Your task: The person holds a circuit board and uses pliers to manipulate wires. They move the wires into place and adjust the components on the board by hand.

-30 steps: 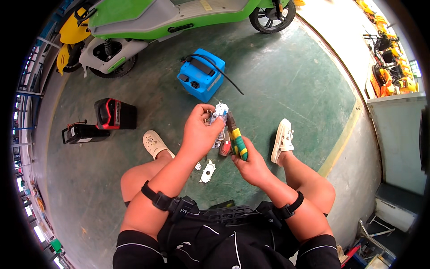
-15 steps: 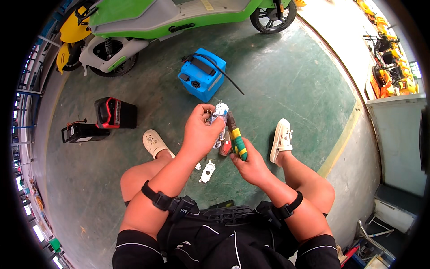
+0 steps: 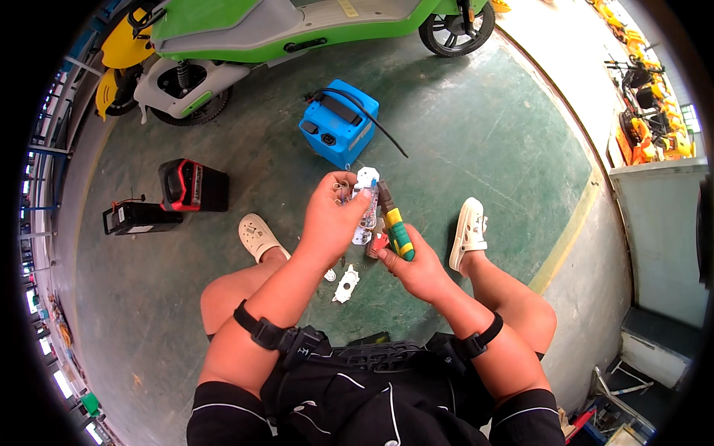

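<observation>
Pinched in my left hand (image 3: 335, 215) is a small white and clear plastic assembly (image 3: 367, 177) with thin looped wires (image 3: 342, 189) on its left side. My right hand (image 3: 421, 273) is closed around pliers (image 3: 399, 236) with green and yellow handles. Their dark jaws lie against or just beside the assembly's right edge; I cannot tell whether they bite on anything. Below, partly hidden by my hands, is a red and grey object (image 3: 378, 244) whose kind I cannot make out. A white plastic plate with a central hole (image 3: 345, 285) lies on the floor between my legs, by a smaller white piece (image 3: 329, 275).
Ahead on the green floor (image 3: 476, 134) stands a blue battery box (image 3: 338, 126) with a black cable. To the left are a red-and-black case (image 3: 195, 186) and a black battery (image 3: 141, 218). A green scooter (image 3: 297, 33) stands across the far side. A grey cabinet (image 3: 658, 238) is at right.
The assembly has turned slightly, and more of its lower white end shows. The pliers have tilted a little, and more of the red object shows beside my right thumb.
</observation>
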The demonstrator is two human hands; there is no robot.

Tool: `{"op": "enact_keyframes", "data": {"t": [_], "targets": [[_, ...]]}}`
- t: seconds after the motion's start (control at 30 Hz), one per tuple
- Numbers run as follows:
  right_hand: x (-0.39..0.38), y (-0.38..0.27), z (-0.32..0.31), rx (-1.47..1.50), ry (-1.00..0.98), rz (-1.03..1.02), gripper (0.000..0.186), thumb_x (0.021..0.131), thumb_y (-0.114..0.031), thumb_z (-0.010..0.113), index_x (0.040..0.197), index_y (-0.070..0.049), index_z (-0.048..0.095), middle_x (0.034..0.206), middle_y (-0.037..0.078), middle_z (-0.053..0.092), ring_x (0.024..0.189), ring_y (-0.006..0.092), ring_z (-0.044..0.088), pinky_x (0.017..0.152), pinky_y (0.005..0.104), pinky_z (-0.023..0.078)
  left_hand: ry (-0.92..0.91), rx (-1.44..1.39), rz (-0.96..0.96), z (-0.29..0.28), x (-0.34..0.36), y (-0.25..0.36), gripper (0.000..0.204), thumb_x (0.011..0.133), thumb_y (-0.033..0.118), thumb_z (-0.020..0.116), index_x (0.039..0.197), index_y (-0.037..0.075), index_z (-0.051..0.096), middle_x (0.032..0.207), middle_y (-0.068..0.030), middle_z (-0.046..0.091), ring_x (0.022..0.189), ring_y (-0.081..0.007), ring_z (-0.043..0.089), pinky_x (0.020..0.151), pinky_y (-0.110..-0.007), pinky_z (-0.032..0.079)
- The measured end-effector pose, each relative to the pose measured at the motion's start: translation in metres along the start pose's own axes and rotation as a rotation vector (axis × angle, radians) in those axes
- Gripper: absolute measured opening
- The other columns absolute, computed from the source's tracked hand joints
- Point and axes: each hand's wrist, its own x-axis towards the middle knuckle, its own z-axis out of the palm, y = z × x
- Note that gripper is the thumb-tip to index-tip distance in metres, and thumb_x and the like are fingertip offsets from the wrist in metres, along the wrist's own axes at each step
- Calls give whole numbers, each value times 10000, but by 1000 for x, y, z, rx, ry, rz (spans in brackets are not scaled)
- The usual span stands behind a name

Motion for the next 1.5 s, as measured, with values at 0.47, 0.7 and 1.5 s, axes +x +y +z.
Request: {"op": "enact_keyframes", "data": {"t": [0.47, 0.7, 1.5], "targets": [[-3, -20, 0, -54, 58, -26, 371, 943, -231, 667, 1231, -36, 540, 985, 133, 676, 899, 262, 664, 812, 376, 505, -16, -65, -21, -1, -5, 9, 236, 955, 81, 651, 1158, 18, 548, 953, -15, 620, 842, -76, 600, 748, -256, 515], [-4, -24, 0, -76, 88, -57, 321, 944, -190, 678, 1196, -33, 556, 925, 82, 666, 845, 178, 638, 783, 337, 505, -25, -61, -51, -3, -5, 13, 246, 959, 80, 641, 1166, 1, 534, 996, -52, 665, 883, -95, 627, 766, -270, 516], [-15, -68, -24, 784, 14, 239, 531, 957, -113, 560, 1442, 6, 378, 1090, 88, 668, 940, 176, 654, 658, 284, 492, -199, -520, -292, -10, 1, 14, 319, 1002, 227, 546, 1242, 19, 510, 1152, -131, 665, 1003, -238, 677, 868, -404, 573]]}}
